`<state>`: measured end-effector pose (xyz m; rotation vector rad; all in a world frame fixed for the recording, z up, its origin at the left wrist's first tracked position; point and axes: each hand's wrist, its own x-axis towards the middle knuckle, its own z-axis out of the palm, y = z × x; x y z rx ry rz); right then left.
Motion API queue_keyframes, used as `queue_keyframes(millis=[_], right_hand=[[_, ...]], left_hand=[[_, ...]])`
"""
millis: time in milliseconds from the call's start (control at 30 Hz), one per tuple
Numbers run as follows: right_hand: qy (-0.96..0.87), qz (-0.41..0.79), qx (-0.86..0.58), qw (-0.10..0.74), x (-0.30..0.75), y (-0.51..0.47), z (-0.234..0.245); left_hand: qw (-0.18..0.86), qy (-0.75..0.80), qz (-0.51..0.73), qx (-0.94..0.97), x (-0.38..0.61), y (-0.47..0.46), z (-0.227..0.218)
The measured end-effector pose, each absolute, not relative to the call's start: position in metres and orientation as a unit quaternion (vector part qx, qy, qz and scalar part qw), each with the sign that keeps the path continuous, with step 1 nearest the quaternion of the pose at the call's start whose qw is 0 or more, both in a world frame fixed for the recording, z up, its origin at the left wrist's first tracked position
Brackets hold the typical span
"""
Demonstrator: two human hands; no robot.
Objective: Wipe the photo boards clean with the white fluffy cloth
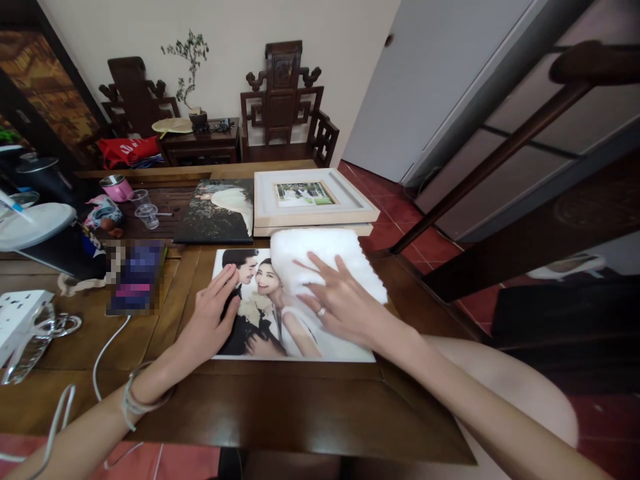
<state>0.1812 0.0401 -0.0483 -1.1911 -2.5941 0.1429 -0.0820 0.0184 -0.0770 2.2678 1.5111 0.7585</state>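
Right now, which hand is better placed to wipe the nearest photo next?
Probably the right hand: it is spread over the white cloth on the photo. The left hand lies at the photo's left side, away from the cloth.

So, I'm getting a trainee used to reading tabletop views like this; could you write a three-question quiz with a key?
1. Multiple choice: what lies under the fingers of the right hand?
A) a pink cup
B) a white cloth
C) a power strip

2. True or false: the pale picture frame lies beyond the far edge of the photo print that the left hand rests on.

3. Fill in the blank: the ring is worn on the ____ hand.

Key: 1) B; 2) true; 3) right.
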Motion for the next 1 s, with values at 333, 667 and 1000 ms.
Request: queue_keyframes(millis=[333, 667, 1000], right_hand=[[-0.913, 0.095, -0.340, 0.203, 0.181, -0.070, -0.048], [-0.893, 0.080, -0.428, 0.111, 0.146, 0.038, -0.037], [-0.940, 0.137, -0.260, 0.173, 0.144, -0.034, -0.045]], left_hand=[[0.161, 0.538, 0.262, 0.785, -0.081, 0.018, -0.077], [0.179, 0.531, 0.274, 0.781, -0.082, 0.020, -0.078], [0.292, 0.540, 0.491, 0.619, -0.082, 0.020, -0.058]])
